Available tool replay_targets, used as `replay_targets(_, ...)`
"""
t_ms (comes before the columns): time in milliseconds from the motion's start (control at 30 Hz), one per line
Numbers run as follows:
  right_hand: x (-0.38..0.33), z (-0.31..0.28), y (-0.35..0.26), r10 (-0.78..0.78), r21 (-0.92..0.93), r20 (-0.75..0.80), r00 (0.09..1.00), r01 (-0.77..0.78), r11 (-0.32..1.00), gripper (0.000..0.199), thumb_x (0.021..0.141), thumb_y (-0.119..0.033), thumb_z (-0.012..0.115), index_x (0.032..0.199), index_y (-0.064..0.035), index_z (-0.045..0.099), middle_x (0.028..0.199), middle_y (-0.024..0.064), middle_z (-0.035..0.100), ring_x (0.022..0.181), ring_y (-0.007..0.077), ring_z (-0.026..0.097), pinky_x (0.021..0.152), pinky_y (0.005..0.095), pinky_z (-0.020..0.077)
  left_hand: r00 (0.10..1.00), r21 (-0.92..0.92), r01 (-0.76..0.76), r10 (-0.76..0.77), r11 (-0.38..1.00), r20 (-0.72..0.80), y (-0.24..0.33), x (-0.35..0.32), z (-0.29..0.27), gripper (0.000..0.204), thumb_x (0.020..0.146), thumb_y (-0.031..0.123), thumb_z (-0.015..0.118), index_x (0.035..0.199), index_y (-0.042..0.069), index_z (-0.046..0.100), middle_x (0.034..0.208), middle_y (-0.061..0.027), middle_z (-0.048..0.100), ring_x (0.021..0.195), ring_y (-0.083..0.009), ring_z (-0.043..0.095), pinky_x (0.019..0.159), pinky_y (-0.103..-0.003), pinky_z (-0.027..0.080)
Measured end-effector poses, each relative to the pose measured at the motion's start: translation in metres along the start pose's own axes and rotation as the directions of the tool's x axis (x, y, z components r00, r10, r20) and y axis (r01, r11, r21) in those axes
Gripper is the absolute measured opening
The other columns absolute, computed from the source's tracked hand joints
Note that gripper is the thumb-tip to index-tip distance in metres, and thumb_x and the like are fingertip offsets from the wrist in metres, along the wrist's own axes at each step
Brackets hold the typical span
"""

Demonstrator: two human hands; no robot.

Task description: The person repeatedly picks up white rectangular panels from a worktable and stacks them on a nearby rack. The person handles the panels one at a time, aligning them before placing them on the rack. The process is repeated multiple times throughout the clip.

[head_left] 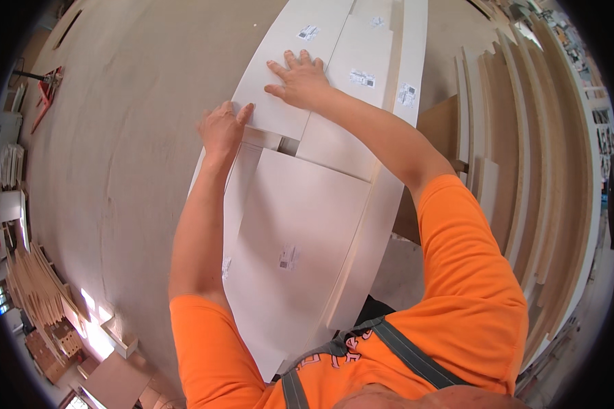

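Note:
A long stack of white panels [300, 204] runs away from my body, several of them bearing printed labels. My right hand [300, 80] lies flat with spread fingers on the far-left white panel [262, 75], short of its label. At that panel's near-left corner is my left hand [222, 129]. Its thumb rests on the panel side and its other fingers go over the outer edge, their tips partly hidden. A dark gap [288, 146] shows between the panels just beyond the nearer top panel [307, 198].
Boards [518, 157] stand on edge in a row at the right. A red metal tool or stand [46, 99] is on the floor [136, 136] at far left. Stacked wood strips [37, 293] and a brown board [119, 378] lie at lower left.

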State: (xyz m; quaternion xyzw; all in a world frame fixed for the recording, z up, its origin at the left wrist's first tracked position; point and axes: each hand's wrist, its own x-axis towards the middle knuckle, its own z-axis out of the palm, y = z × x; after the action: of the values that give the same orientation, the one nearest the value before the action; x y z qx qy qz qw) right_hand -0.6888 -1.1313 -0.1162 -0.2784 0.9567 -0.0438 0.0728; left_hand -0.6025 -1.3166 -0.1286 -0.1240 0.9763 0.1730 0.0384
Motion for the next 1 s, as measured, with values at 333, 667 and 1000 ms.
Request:
replay_targets(333, -0.001, 0.033, -0.013, -0.007, -0.238, -0.132, 0.991, -0.025, 0.971, 0.064, 0.095, -0.058, 0.04, 0.148, -0.0219, 0.038, 0.147, 0.021, 0.041, 0.132, 0.043, 0.041, 0.105, 0.055, 0.0314, 0.774, -0.121, -0.026, -0.057, 0.992, -0.631, -0.084, -0.134, -0.05, 0.024, 0.089, 0.018, 0.065, 0.107, 0.003, 0.066, 0.139, -0.0157, 0.047, 0.127, -0.0349, 0.043, 0.102, -0.046, 0.037)
replay_targets(667, -0.081, -0.019, -0.097, -0.233, -0.166, -0.081, 0.969, 0.217, 0.962, 0.057, 0.087, -0.037, 0.062, 0.138, -0.0153, 0.05, 0.148, 0.0194, 0.041, 0.135, 0.0357, 0.04, 0.107, 0.0569, 0.0336, 0.514, -0.439, 0.67, -0.8, 0.599, -0.309, -0.055, -0.66, -0.036, 0.022, 0.084, 0.011, 0.066, 0.104, 0.005, 0.064, 0.13, -0.0187, 0.053, 0.12, -0.0365, 0.049, 0.101, -0.045, 0.04)
replay_targets(1000, -0.557, 0.018, -0.416, -0.994, 0.417, -0.028, 0.103, 0.905, 0.082, 0.043, 0.088, -0.018, 0.067, 0.125, -0.0003, 0.058, 0.126, 0.0204, 0.06, 0.119, 0.0371, 0.054, 0.102, 0.0429, 0.0418, 0.05, -0.65, 0.577, -0.816, 0.494, -0.576, 0.112, -1.008, 0.028, 0.018, 0.085, 0.013, 0.065, 0.101, 0.004, 0.064, 0.123, -0.0155, 0.058, 0.113, -0.0328, 0.056, 0.095, -0.041, 0.047)
